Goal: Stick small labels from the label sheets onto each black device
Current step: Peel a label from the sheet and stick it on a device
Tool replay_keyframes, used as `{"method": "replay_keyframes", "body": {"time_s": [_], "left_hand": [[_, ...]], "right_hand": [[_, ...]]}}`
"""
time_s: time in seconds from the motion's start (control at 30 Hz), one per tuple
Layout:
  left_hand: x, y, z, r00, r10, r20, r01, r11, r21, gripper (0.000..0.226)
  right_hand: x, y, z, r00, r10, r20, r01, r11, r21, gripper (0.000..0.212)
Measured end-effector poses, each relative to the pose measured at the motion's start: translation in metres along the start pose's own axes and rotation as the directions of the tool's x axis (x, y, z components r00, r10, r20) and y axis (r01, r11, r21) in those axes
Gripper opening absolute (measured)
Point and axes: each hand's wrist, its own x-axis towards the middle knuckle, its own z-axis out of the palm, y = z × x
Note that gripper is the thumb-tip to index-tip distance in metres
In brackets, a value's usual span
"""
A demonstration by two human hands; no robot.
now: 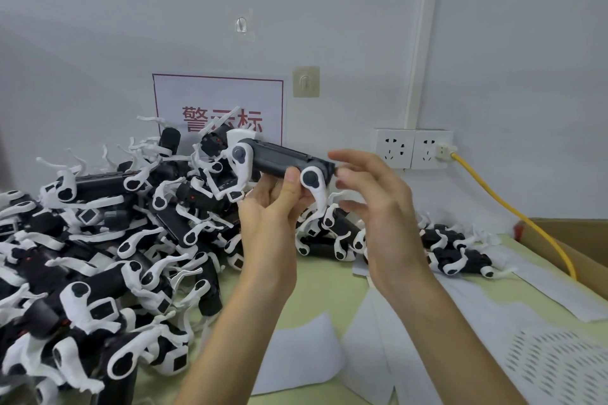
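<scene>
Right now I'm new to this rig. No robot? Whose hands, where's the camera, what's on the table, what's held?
There is no robot here. The single picture comes from a wide-angle camera worn on a person's head, looking forward and down at their two bare hands. The left hand grips one black device with white arms, raised above the table. The right hand has its fingertips at that device's right end; whether it carries a label is too small to tell. A large pile of the same devices lies on the left, and a smaller group lies on the right. White label sheets lie in front. A yellow cable runs from a wall socket.
</scene>
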Motion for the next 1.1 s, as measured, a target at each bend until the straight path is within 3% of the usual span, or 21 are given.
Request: {"method": "replay_keyframes", "body": {"time_s": [0.07,0.17,0.33,0.57,0.77,0.87,0.93,1.0,1.1], "left_hand": [[-0.003,0.002,0.003,1.0,0.017,0.021,-0.017,1.0,-0.005,0.021],[-0.003,0.004,0.001,1.0,0.009,0.028,-0.01,1.0,0.013,0.034],[0.001,-0.002,-0.005,1.0,-0.015,-0.023,0.016,0.999,0.044,0.048],[0.004,-0.004,-0.012,0.991,-0.06,-0.119,0.071,0.993,0.092,0.03],[0.006,-0.006,-0.012,0.991,-0.118,-0.059,0.129,0.961,0.246,0.03],[0.005,-0.009,-0.015,0.983,-0.182,-0.009,0.171,0.908,0.382,0.033],[0.007,-0.015,-0.02,0.976,-0.196,-0.099,0.219,0.889,0.402,0.033],[0.013,-0.023,-0.03,0.932,-0.202,-0.301,0.289,0.916,0.278,0.036],[0.023,-0.033,-0.05,0.772,-0.266,-0.577,0.315,0.949,-0.016,0.046]], "right_hand": [[0.001,0.001,0.0,0.994,0.009,0.111,0.0,0.997,-0.08,0.036],[0.001,-0.001,0.001,0.977,0.001,0.214,0.011,0.999,-0.053,0.039],[0.004,-0.001,-0.006,0.966,-0.01,0.257,0.037,0.994,-0.101,0.039],[0.005,0.002,-0.007,0.95,0.049,0.307,-0.02,0.995,-0.096,0.041],[0.011,0.01,-0.014,0.942,0.204,0.268,-0.237,0.967,0.098,0.032],[0.018,0.018,-0.026,0.876,0.41,0.256,-0.472,0.839,0.27,0.027],[0.025,0.026,-0.038,0.818,0.533,0.217,-0.567,0.684,0.458,0.025],[0.03,0.03,-0.052,0.795,0.595,0.12,-0.527,0.579,0.622,0.027],[0.039,0.031,-0.08,0.797,0.602,-0.053,-0.379,0.566,0.732,0.038]]}}
